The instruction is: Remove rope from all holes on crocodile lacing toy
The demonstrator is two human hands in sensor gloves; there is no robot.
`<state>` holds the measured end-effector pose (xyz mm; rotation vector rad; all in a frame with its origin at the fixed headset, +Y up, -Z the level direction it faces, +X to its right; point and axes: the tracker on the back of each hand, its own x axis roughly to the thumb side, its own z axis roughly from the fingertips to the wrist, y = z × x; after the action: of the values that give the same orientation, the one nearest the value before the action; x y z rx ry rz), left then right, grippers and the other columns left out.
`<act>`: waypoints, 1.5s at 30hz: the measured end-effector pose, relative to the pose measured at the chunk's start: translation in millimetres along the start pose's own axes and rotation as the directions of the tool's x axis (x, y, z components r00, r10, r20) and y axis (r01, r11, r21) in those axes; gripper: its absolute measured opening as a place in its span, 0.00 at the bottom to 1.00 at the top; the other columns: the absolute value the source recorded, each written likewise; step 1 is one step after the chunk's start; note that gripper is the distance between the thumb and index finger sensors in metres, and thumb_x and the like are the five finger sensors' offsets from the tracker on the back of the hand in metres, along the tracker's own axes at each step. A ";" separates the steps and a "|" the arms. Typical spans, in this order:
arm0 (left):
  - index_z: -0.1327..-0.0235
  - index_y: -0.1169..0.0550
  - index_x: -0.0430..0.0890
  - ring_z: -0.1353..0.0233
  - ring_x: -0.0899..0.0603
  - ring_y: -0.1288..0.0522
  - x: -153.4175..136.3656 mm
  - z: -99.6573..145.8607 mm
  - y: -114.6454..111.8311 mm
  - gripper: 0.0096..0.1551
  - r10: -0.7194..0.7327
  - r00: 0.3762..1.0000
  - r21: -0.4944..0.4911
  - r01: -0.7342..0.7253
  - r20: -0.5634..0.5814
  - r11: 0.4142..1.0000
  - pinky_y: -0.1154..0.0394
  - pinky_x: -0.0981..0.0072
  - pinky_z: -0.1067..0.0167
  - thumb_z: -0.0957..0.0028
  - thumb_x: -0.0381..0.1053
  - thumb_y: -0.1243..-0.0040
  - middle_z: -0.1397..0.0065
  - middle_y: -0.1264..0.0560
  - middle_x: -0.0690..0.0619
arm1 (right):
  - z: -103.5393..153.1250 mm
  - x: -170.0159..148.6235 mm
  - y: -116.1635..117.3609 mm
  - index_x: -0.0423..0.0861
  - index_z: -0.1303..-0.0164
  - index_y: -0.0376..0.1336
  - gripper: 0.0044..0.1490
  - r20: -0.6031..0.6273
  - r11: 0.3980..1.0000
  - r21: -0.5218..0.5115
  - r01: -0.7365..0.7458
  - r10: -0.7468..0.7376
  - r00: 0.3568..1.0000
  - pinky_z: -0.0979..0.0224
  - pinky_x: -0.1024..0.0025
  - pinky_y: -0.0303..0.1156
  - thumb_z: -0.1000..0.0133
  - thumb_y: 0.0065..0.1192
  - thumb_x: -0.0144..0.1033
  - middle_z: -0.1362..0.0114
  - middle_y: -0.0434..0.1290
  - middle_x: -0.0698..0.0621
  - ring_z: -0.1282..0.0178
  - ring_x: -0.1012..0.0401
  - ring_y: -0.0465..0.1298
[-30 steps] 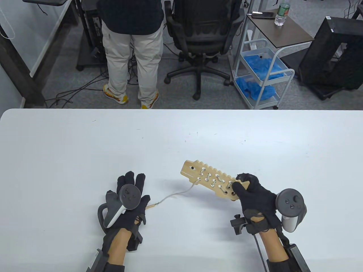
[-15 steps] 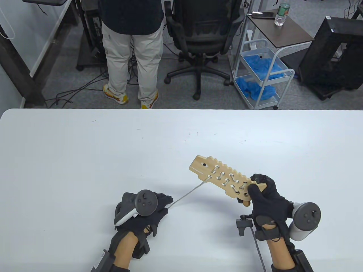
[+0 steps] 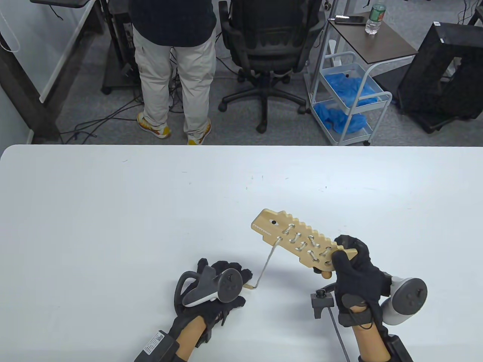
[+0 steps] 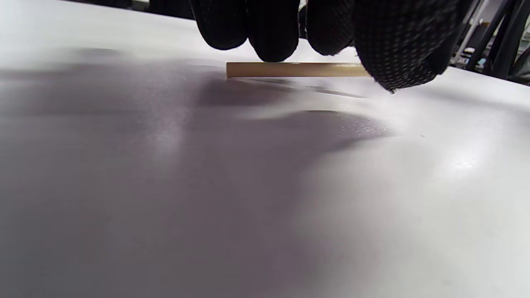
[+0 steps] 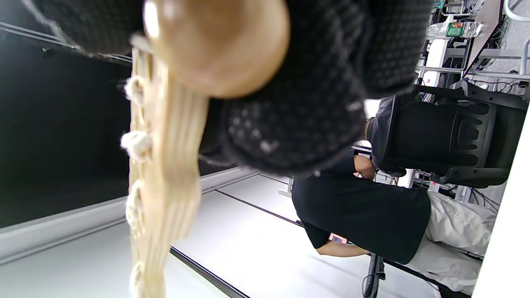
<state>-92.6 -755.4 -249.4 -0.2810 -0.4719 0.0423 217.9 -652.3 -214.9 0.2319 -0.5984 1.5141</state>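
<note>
Right now my right hand [image 3: 354, 275] grips the crocodile toy's [image 3: 298, 241] tail end, holding it above the table [image 3: 113, 211] at five o'clock, rope [image 3: 268, 260] threaded through its holes. My left hand's [image 3: 215, 290] fingers [image 4: 273, 29] pinch the rope's wooden needle [image 4: 296, 69] against the table at six o'clock.

No text, label, brand or number is legible on anything in these views.
</note>
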 end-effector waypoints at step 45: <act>0.43 0.20 0.66 0.44 0.54 0.18 2.2 86.4 82.3 0.21 0.083 0.995 0.746 -0.017 -0.052 0.666 0.32 0.36 0.28 0.51 0.60 0.35 0.47 0.13 0.63 | 22.8 -67.8 32.0 0.41 0.47 0.66 0.31 -0.267 0.929 0.212 -0.302 0.353 0.897 0.50 0.48 0.79 0.53 0.65 0.48 0.58 0.84 0.44 0.71 0.55 0.86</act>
<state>-127.8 -653.9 -197.6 0.5276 -0.3279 0.2747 185.2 -720.0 -236.9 0.0210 -0.2728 1.8880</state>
